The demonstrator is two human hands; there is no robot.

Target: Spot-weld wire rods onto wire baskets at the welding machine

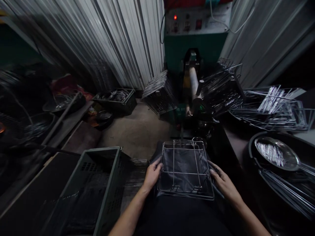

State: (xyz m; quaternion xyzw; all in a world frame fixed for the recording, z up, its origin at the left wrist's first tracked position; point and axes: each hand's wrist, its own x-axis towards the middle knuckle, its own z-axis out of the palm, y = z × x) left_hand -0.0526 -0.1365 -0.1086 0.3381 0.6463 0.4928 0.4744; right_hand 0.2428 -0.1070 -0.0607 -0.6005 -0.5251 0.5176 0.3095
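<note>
A square wire rack [185, 172] of thin bright rods lies over my lap. It has crossing rods and small bent hooks near its front edge. My left hand [152, 173] is closed on the left side of the rack, thumb on top. On the opposite side, my right hand [221, 180] has its thumb and fingers at the right rods; its fingertips are partly hidden. Just beyond the rack stands a machine with a thick pale cylindrical arm [194, 80] and a dark lower end.
A green plastic crate [114, 177] stands at my left. Stacked wire frames [159, 93] flank the machine, with more wire pieces [275, 108] piled at right. A metal bowl [277, 154] of short rods sits in a black tub [253, 144]. A red lamp [175, 17] glows on the control panel.
</note>
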